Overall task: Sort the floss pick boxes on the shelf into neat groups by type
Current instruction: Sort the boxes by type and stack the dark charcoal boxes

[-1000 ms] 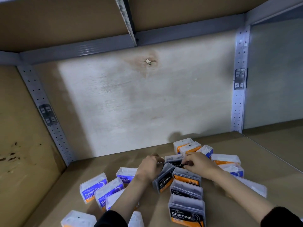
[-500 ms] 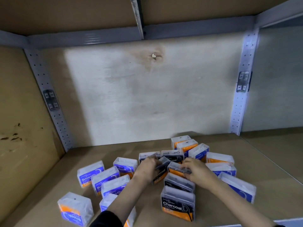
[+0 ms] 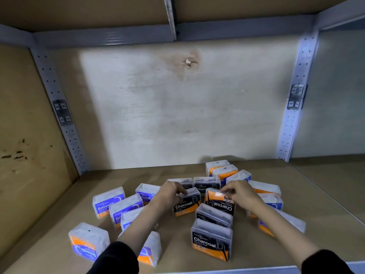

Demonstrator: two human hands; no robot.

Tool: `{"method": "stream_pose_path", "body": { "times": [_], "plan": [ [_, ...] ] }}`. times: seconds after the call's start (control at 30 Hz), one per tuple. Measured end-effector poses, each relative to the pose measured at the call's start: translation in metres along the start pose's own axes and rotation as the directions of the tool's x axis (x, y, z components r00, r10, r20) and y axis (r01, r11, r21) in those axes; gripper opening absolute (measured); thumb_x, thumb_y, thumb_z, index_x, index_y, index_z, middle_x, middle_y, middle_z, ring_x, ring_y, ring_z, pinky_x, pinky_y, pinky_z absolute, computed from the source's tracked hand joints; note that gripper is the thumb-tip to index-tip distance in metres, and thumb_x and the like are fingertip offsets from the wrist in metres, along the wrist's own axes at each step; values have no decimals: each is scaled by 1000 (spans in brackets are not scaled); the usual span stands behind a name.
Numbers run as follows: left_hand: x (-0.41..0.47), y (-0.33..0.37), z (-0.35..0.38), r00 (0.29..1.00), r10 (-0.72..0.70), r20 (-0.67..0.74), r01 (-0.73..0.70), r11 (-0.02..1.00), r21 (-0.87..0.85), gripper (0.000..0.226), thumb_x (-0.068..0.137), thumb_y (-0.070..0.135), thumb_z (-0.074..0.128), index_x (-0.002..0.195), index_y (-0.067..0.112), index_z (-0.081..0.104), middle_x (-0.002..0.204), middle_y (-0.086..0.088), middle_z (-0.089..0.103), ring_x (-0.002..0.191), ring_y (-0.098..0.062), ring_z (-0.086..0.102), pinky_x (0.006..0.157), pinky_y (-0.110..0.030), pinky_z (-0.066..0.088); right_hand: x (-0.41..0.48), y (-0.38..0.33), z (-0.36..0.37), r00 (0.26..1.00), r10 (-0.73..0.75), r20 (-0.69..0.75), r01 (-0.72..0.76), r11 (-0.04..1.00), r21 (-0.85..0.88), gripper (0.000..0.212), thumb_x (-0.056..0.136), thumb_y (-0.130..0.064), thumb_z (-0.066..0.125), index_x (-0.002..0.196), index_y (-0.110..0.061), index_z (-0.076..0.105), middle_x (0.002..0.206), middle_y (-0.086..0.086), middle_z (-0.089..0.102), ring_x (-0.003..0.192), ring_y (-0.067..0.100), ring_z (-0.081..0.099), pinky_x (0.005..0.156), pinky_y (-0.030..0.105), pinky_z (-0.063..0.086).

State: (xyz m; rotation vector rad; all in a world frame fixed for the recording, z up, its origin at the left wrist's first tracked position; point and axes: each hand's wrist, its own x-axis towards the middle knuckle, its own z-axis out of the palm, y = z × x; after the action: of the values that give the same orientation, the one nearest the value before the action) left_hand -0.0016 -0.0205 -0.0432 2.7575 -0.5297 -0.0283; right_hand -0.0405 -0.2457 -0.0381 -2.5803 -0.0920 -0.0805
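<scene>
Several floss pick boxes stand on the brown shelf board (image 3: 197,169). My left hand (image 3: 170,191) grips the top of a black Charcoal box (image 3: 186,205) standing upright. My right hand (image 3: 240,192) holds the top of another Charcoal box (image 3: 221,203), whose label is upside down. In front of them stand two more Charcoal boxes (image 3: 211,239), and two others (image 3: 206,182) behind. Blue Smooth boxes (image 3: 108,200) cluster at the left. White boxes with orange and blue labels (image 3: 264,187) lie behind my right hand and along the right.
The pale back panel (image 3: 177,115) closes the shelf behind. Perforated metal uprights (image 3: 294,115) stand at both back corners. A brown side wall (image 3: 25,135) bounds the left. The shelf's front metal edge (image 3: 237,270) runs along the bottom. Another Smooth box (image 3: 88,242) sits near the front left.
Both hands drew back toward me from the rear Charcoal box, each now on a separate Charcoal box. The camera tilted down, showing more of the front shelf.
</scene>
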Motion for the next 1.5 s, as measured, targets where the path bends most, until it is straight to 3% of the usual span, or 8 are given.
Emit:
{"method": "stream_pose_path", "body": {
  "times": [0.3, 0.57, 0.9, 1.03, 1.13, 1.2, 1.3, 1.5],
  "plan": [
    [5, 17, -7, 997, -16, 75, 11, 998, 68, 37, 81, 18, 68, 117, 11, 63, 122, -10, 60, 112, -26, 56, 88, -28, 45, 0, -3, -2, 999, 16, 39, -15, 999, -43, 29, 87, -9, 60, 115, -12, 66, 120, 4, 65, 109, 16, 58, 87, 22, 43],
    [15, 39, 0, 993, -52, 106, 43, 995, 91, 52, 80, 20, 70, 125, 5, 51, 132, -13, 52, 122, -28, 49, 97, -33, 42, 2, -9, 1, 997, -25, 74, 31, 996, -83, 24, 84, -12, 63, 107, -8, 65, 95, -4, 54, 85, 8, 48, 55, 6, 29],
    [9, 38, 2, 995, -58, 82, 49, 994, 99, 52, 83, 16, 67, 132, 9, 51, 136, -11, 52, 126, -26, 49, 100, -30, 42, 12, -23, 6, 989, 2, 150, 27, 981, -190, 40, 85, -17, 62, 121, -2, 57, 123, 14, 60, 112, 24, 57, 95, 33, 47],
    [3, 41, 8, 999, -44, 21, 41, 992, 121, 50, 87, 12, 59, 136, 11, 47, 142, -11, 46, 129, -27, 46, 103, -29, 38, 12, -24, 11, 987, 16, 158, 18, 978, -210, 41, 85, -20, 61, 121, -1, 56, 124, 15, 57, 114, 26, 54, 93, 32, 46],
    [-2, 43, 11, 999, -45, -21, 47, 993, 106, 46, 89, 8, 54, 135, 9, 48, 142, -11, 44, 129, -27, 45, 103, -29, 36, 11, -24, 12, 991, 12, 134, 15, 980, -199, 15, 83, -15, 61, 91, -3, 62, 107, 11, 56, 99, 22, 52, 72, 23, 39],
    [-4, 43, 12, 998, -56, -32, 58, 994, 88, 45, 88, 8, 54, 133, 9, 49, 141, -11, 46, 129, -28, 46, 103, -30, 37, 7, -23, 9, 999, 1, 37, 3, 993, -121, 15, 82, -12, 61, 77, -7, 48, 95, 6, 48, 88, 18, 45, 65, 24, 33],
    [-5, 43, 13, 997, -67, -36, 69, 996, 59, 43, 88, 13, 56, 131, 10, 53, 140, -11, 48, 127, -29, 48, 102, -30, 38, 0, -18, 7, 989, 81, -127, -67, 992, 110, 25, 76, -9, 69, 85, -12, 46, 91, 3, 53, 84, 17, 48, 61, 24, 33],
    [-7, 45, 13, 997, -68, -45, 70, 997, 44, 40, 87, 14, 57, 127, 8, 57, 137, -12, 50, 124, -28, 50, 99, -28, 39, -17, 0, 20, 972, 226, -62, -187, 907, 376, 47, 68, -10, 77, 108, -4, 52, 96, 4, 56, 87, 17, 51, 62, 24, 38]
  ]
}}
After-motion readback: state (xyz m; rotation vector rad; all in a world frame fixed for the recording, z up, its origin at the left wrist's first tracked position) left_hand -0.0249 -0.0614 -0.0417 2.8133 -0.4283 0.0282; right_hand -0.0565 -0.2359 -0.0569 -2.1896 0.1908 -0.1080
